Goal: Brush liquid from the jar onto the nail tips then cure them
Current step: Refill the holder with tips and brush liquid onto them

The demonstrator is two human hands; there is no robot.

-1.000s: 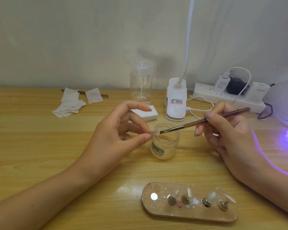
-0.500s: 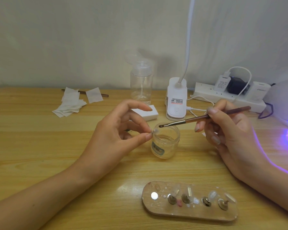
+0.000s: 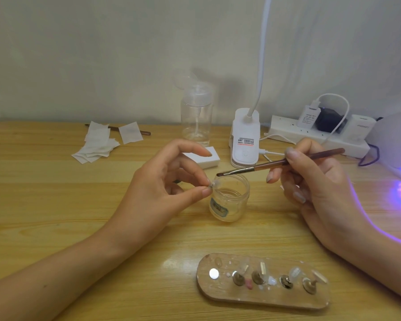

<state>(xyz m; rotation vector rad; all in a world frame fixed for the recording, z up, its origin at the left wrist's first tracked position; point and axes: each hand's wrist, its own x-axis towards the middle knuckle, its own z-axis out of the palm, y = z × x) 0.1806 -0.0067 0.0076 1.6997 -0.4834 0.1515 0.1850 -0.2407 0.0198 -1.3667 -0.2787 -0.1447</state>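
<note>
While purple light spills over the right end of the wooden table (image 3: 56, 205), the white curing lamp (image 3: 396, 140) that throws it sits half out of sight at that edge. Against the wall lies a white power strip (image 3: 287, 130) with three adapters plugged in; their print is too small to read. Beside it stands a clip lamp base (image 3: 244, 140) whose sticker has a red band over lines of black text, also illegible. A clear pump bottle (image 3: 196, 119) stands left of that.

Nearest me, a wooden board (image 3: 262, 295) carries clear nail tips on small metal stands.

The left hand (image 3: 162, 188) pinches a single nail tip (image 3: 214, 183) between thumb and a curled finger, the forefinger arched above, holding it right at the near-left rim of the open jar (image 3: 229, 200). The jar stands mid-table between both hands, a little clear liquid in it, its bluish label blurred. The right hand (image 3: 315, 188) grips the brush (image 3: 276, 164) pen-fashion by its brown handle, the bristles poised over the jar's mouth just above the nail tip; whether they touch it I cannot tell.
</note>
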